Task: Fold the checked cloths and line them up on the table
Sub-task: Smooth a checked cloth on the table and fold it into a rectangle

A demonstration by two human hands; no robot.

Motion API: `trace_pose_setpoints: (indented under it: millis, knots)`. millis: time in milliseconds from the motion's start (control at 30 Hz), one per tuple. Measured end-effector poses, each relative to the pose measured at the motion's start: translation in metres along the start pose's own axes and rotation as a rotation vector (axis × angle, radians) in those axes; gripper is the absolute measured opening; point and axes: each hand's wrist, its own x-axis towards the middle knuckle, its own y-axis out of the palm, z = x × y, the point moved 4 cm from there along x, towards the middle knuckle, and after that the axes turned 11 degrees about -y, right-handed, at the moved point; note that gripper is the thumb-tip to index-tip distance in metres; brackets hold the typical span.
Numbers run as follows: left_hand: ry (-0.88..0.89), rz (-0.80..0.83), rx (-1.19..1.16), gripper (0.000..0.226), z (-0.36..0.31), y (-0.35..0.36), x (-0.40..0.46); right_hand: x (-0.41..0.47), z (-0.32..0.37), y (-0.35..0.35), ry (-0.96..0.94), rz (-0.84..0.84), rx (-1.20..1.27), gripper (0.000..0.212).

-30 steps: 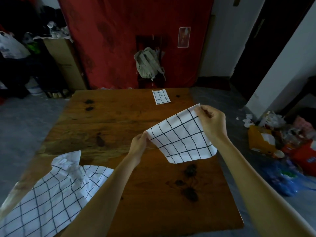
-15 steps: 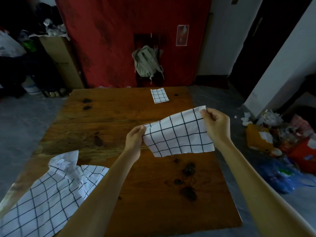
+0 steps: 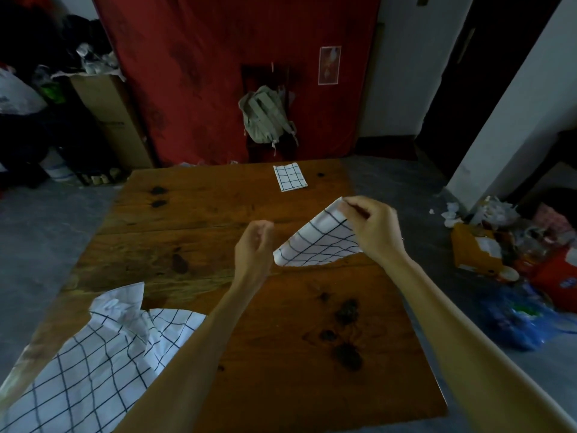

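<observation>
My right hand [image 3: 376, 231] pinches the top corners of a white checked cloth [image 3: 318, 243], which hangs doubled over just above the wooden table [image 3: 203, 210]. My left hand [image 3: 253, 248] hovers right beside the cloth's lower left end. Its fingers are loosely curled and I see nothing in them. One small folded checked cloth [image 3: 290, 178] lies flat near the table's far edge. A crumpled heap of unfolded checked cloths [image 3: 93, 364] covers the near left corner, partly behind my left forearm.
A grey backpack [image 3: 265, 117] hangs on a chair behind the table, against a red wall. A tall cardboard box [image 3: 106, 117] stands at the back left. Litter and packets [image 3: 499, 245] and a blue plastic bag [image 3: 518, 320] lie on the floor to the right.
My left hand brought its corner over to the right hand and let go. The cloth, spread between both hands before, now hangs folded from the right hand alone.
</observation>
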Motion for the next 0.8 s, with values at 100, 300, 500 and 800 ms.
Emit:
trace_pose_setpoints:
  millis: [100, 300, 500, 800]
  knots:
    - [0.204, 0.197, 0.198, 0.033, -0.032, 0.023, -0.004, 0.003, 0.010, 0.013, -0.086, 0.072, -0.039, 0.021]
    - [0.302, 0.099, 0.239, 0.009, -0.049, 0.029, -0.002, 0.008, 0.021, 0.015, -0.167, 0.035, -0.003, 0.017]
    - [0.279, 0.069, 0.134, 0.013, -0.040, 0.007, 0.009, 0.006, 0.004, 0.007, -0.027, 0.077, 0.015, 0.012]
    - [0.375, 0.068, 0.140, 0.024, -0.068, 0.001, 0.011, 0.014, 0.016, 0.011, -0.103, 0.164, -0.004, 0.021]
